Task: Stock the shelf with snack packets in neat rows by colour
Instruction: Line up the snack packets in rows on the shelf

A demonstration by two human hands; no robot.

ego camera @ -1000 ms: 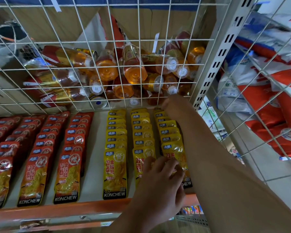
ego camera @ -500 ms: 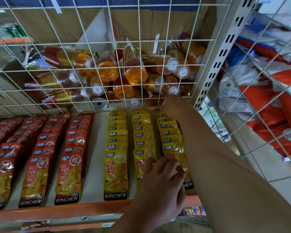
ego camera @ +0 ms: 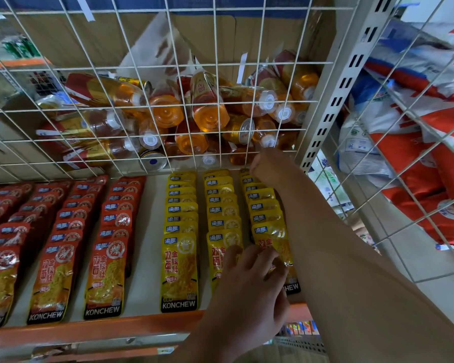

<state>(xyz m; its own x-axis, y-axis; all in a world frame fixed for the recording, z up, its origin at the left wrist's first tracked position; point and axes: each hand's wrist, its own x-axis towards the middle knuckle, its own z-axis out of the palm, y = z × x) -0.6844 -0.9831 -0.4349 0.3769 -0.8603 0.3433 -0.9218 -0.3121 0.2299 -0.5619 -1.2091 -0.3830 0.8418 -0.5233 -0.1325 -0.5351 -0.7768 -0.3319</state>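
White shelf board (ego camera: pixel 147 231) with an orange front lip (ego camera: pixel 116 328) carries the stock. Red packets (ego camera: pixel 110 258) lie in rows on the left and yellow packets (ego camera: pixel 180 265) in three rows on the right, each row overlapping from back to front (the front packs read KONCHEW). Your left hand (ego camera: pixel 247 292) lies at the front, fingers spread and only slightly bent, with the fingertips resting on the front packets of the middle and right yellow rows. Your right hand (ego camera: pixel 270 163) is at the back end of the right yellow row, just under the wire basket (ego camera: pixel 152 66) of orange drink bottles (ego camera: pixel 210 113). Its fingers are turned away from you, so I cannot tell whether they grip a packet. Red-and-white sacks (ego camera: pixel 417 158) lie behind mesh at right.
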